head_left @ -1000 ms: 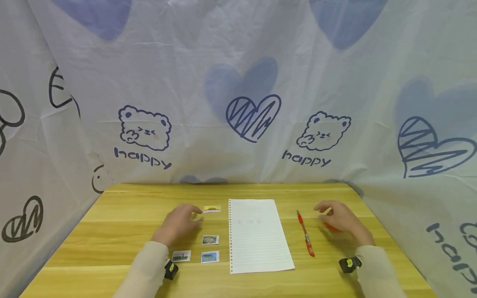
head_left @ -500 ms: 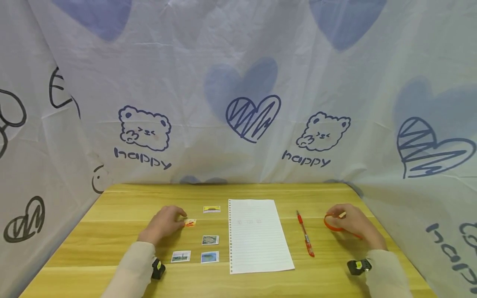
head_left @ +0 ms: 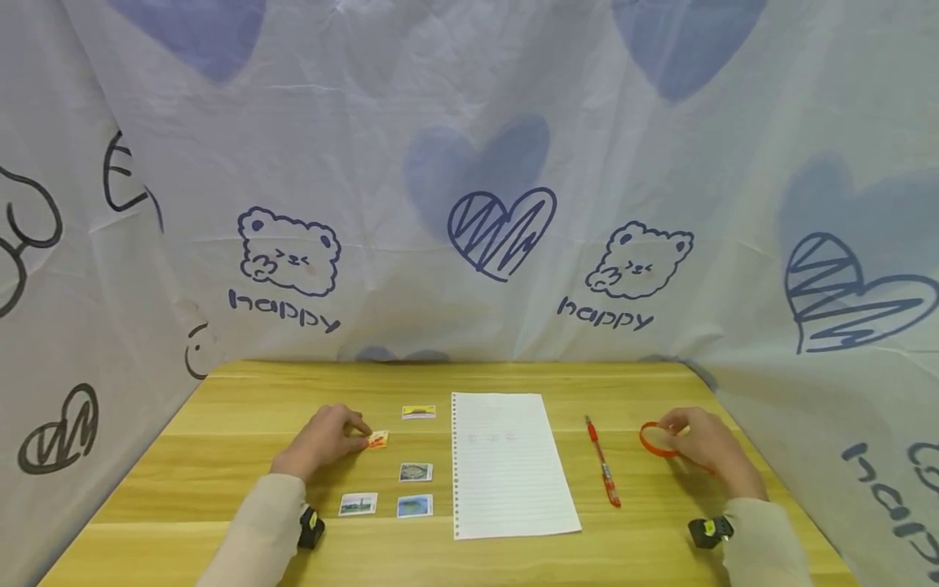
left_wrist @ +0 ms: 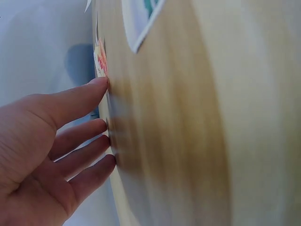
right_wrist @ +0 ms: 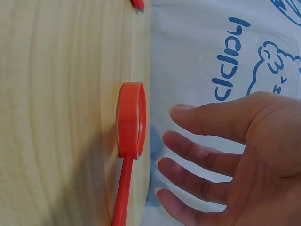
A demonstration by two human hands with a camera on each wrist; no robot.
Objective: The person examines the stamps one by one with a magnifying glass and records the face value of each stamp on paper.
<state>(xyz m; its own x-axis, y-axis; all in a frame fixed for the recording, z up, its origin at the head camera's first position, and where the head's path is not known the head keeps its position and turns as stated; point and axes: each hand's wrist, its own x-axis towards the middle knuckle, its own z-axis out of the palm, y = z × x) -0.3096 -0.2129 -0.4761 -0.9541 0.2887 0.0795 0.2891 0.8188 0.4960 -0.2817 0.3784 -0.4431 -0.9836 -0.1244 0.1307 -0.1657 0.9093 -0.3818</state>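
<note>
My left hand [head_left: 323, 444] is low over the wood table, fingers slightly bent. Its fingertips are at the edge of a red-and-cream postage stamp [head_left: 377, 439]; in the left wrist view the thumb tip reaches that stamp [left_wrist: 100, 59]. Other stamps lie nearby: a yellow stamp [head_left: 419, 412], a grey-green stamp [head_left: 416, 472], a blue stamp [head_left: 415, 505] and a tower stamp [head_left: 358, 504]. With fingers spread and relaxed, my right hand [head_left: 706, 444] hovers beside a red magnifying glass [right_wrist: 129, 120] on the table, apart from it in the right wrist view.
A lined white sheet [head_left: 513, 481] with punched holes and faint red marks lies mid-table [head_left: 242, 408]. To its right is a red pen [head_left: 603, 461]. A printed cloth [head_left: 396, 302] hangs behind the table and along both sides. A pale strip shows beside the magnifier's handle.
My left hand has drawn back leftward, uncovering the red-and-cream stamp. My right hand has moved right and slightly nearer, so the magnifying glass's ring shows more. The head view has shifted slightly.
</note>
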